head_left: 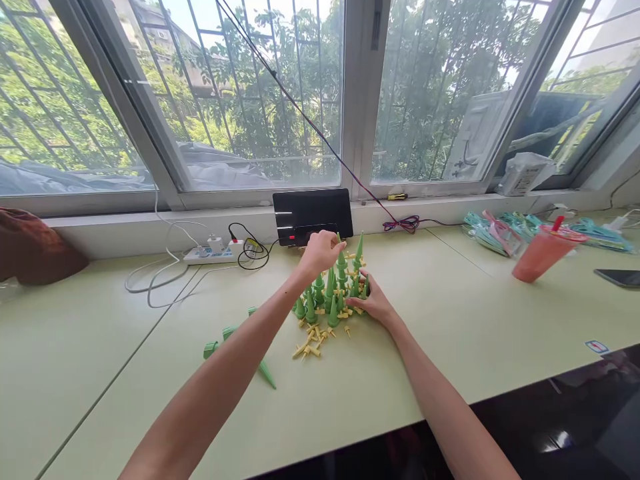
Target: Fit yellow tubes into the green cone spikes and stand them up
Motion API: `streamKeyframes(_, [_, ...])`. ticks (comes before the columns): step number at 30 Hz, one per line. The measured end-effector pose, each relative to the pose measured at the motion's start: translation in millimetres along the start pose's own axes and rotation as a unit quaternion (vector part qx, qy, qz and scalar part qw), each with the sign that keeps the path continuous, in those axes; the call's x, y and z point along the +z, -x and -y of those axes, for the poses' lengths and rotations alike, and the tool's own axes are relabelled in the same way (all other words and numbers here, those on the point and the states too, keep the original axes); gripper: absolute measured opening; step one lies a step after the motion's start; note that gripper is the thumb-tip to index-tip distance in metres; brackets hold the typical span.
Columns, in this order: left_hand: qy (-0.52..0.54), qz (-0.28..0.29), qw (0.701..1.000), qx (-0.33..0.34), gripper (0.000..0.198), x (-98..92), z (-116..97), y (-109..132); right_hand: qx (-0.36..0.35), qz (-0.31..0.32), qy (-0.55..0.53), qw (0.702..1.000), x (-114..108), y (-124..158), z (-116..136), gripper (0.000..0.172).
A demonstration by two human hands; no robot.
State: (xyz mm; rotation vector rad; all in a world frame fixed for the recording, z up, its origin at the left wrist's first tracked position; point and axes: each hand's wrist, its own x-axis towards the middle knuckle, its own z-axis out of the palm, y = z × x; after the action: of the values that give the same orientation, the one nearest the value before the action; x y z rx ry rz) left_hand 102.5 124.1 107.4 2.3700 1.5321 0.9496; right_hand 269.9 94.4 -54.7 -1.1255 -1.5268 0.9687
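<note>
A cluster of upright green plastic cones (333, 313), with small yellow pegs stuck among them, stands mid-table. Above its back left side, my left hand (321, 253) is closed in a pinch beside a tall green spire; whatever its fingertips hold is hidden. My right hand (375, 303) curls round the right side of the cluster, thumb in front and fingers behind, gripping the cones there. Loose yellow pegs (313, 343) lie in a small heap before the cluster. Partly behind my left forearm, several loose green cones (267, 375) rest on the table.
Behind the cluster, a black tablet (313, 213) leans by the windowsill. A power strip (215, 253) with cables sits at the back left. To the right are a red drink cup (547, 253), bagged items (495, 233) and a phone (617, 277). The table's front edge (380, 437) runs nearby.
</note>
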Motion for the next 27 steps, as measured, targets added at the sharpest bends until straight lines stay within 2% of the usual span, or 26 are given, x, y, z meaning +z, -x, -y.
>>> streamKeyframes(14, [-0.052, 0.015, 0.998, 0.025, 0.031, 1.1, -3.1, 1.6, -0.006, 0.007, 0.017, 1.0, 0.2, 2.0, 1.2, 0.102])
streamKeyframes(27, [-0.037, 0.018, 0.999, 0.019, 0.025, 0.1, 2.2, 2.0, -0.014, 0.015, 0.041, 0.999, 1.1, 4.5, 7.0, 0.097])
